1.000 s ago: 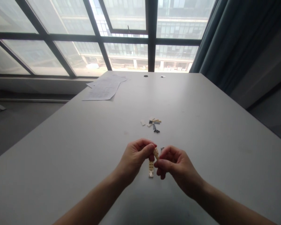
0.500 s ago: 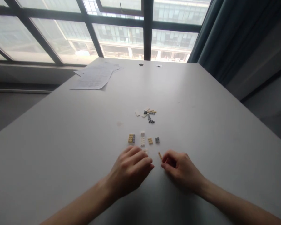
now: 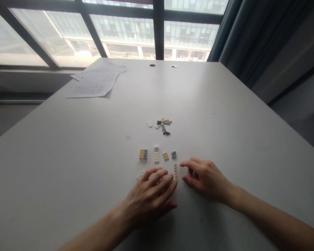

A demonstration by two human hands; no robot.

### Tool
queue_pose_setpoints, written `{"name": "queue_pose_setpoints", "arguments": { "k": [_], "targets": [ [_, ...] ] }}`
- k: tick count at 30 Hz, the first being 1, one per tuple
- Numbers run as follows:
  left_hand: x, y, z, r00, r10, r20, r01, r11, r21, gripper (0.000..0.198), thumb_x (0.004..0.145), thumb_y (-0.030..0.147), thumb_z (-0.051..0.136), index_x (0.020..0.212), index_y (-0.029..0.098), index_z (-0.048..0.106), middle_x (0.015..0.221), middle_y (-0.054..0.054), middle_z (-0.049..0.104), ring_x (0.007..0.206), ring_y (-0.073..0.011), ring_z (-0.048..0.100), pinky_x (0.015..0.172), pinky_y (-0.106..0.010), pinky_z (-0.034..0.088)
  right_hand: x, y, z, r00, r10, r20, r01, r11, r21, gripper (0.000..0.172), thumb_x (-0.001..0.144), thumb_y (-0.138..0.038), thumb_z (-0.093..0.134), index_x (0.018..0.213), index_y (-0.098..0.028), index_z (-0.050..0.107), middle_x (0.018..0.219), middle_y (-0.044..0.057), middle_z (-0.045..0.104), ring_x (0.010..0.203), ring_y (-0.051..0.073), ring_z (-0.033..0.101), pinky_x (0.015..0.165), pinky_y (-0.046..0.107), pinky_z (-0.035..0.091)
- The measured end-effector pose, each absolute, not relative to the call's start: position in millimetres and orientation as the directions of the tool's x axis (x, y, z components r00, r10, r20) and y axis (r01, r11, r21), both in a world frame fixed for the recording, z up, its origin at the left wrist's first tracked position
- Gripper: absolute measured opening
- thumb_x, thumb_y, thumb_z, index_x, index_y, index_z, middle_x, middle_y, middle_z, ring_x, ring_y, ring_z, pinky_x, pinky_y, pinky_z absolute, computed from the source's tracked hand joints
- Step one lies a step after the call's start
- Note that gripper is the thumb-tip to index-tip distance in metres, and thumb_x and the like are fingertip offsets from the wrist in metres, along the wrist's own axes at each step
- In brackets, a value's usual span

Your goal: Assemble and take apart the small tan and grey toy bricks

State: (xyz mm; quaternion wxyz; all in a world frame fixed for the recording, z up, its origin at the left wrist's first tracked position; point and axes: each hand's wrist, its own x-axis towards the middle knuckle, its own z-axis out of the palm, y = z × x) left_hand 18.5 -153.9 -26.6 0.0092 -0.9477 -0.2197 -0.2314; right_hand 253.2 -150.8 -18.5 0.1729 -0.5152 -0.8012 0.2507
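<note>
A narrow tan building-block strip [image 3: 175, 170] lies lengthwise on the table between my hands. My left hand [image 3: 154, 193] is palm-down with fingers stretched and thumb apart; its fingertips reach the strip's near end, and I cannot tell whether they touch it. Just right of the strip, my right hand [image 3: 205, 177] has its thumb and forefinger apart with nothing between them. Beyond my fingers sit a tan-and-grey block [image 3: 143, 154], white blocks [image 3: 156, 157], a small tan block [image 3: 165, 156] and a dark grey block [image 3: 174, 155]. Another white piece [image 3: 140, 175] is partly covered by my left hand.
Farther back on the white table [image 3: 75, 153] is a loose pile of grey, tan and white pieces [image 3: 163, 127]. Paper sheets [image 3: 94, 83] lie at the far left. Two round cable holes are near the far edge, with windows and a dark curtain [image 3: 240, 38] beyond.
The tan strip, formerly at my right fingertips, now lies straight on the table. My right hand has let go and opened. My left hand has spread its fingers toward the strip. The view has shifted slightly.
</note>
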Motion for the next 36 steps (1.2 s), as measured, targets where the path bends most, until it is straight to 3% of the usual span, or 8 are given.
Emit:
{"name": "queue_pose_setpoints", "arguments": {
  "k": [3,6,9,12,17,36],
  "targets": [
    [16.2,-151.9,-23.4,0.801,0.383,0.460,0.399,-0.915,0.067,0.040,0.093,0.042,0.048,0.117,0.012,0.059,0.112,-0.011,0.067,0.107,-0.0274,0.056,0.095,-0.044,0.038,247.6,-149.0,-19.6,-0.501,0.865,0.031,0.741,0.447,-0.502,0.029,0.086,-0.023,0.058,0.115,-0.023,0.061,0.090,0.003,0.064,0.069,0.015,0.059,0.066,0.026,0.043],
    [1.9,-146.9,-14.5,0.725,0.453,0.519,0.471,-0.876,0.106,0.031,0.089,0.035,0.058,0.112,0.015,0.062,0.105,-0.010,0.069,0.101,-0.0260,0.059,0.091,-0.043,0.041,242.4,-148.9,-20.0,-0.531,0.847,0.033,0.741,0.483,-0.466,0.029,0.089,-0.027,0.056,0.117,-0.023,0.059,0.092,0.004,0.064,0.074,0.017,0.061,0.067,0.026,0.043],
    [-13.9,-142.9,-9.2,0.684,0.496,0.535,0.552,-0.831,0.067,0.025,0.082,0.024,0.066,0.107,0.018,0.063,0.098,-0.007,0.071,0.093,-0.0238,0.061,0.088,-0.041,0.043,238.8,-149.1,-19.2,-0.559,0.829,0.022,0.733,0.507,-0.454,0.028,0.090,-0.028,0.055,0.117,-0.024,0.058,0.092,0.004,0.065,0.077,0.018,0.062,0.068,0.026,0.044],
    [-19.7,-145.1,-13.2,0.739,0.436,0.514,0.501,-0.865,0.014,0.022,0.083,0.021,0.065,0.104,0.019,0.065,0.097,-0.006,0.072,0.094,-0.0226,0.062,0.089,-0.041,0.043,233.6,-148.5,-17.8,-0.580,0.814,0.015,0.722,0.523,-0.454,0.027,0.090,-0.025,0.054,0.116,-0.022,0.058,0.091,0.004,0.065,0.079,0.019,0.063,0.068,0.026,0.044],
    [-14.5,-153.3,-25.1,0.787,0.390,0.477,0.424,-0.905,0.040,0.025,0.085,0.023,0.064,0.107,0.013,0.065,0.104,-0.007,0.070,0.100,-0.0239,0.061,0.093,-0.043,0.041,221.0,-146.4,-18.6,-0.586,0.810,0.012,0.720,0.528,-0.450,0.026,0.090,-0.026,0.054,0.115,-0.022,0.058,0.090,0.003,0.064,0.081,0.019,0.063,0.068,0.027,0.044],
    [-14.8,-152.3,-27.7,0.769,0.406,0.494,0.438,-0.897,0.056,0.028,0.085,0.021,0.063,0.113,0.014,0.063,0.109,-0.008,0.069,0.106,-0.0236,0.060,0.096,-0.041,0.041,213.6,-150.2,-34.6,-0.547,0.827,0.130,0.680,0.530,-0.507,0.028,0.089,-0.027,0.056,0.116,-0.022,0.058,0.090,0.004,0.065,0.080,0.018,0.062,0.070,0.027,0.043]
  ]
}}
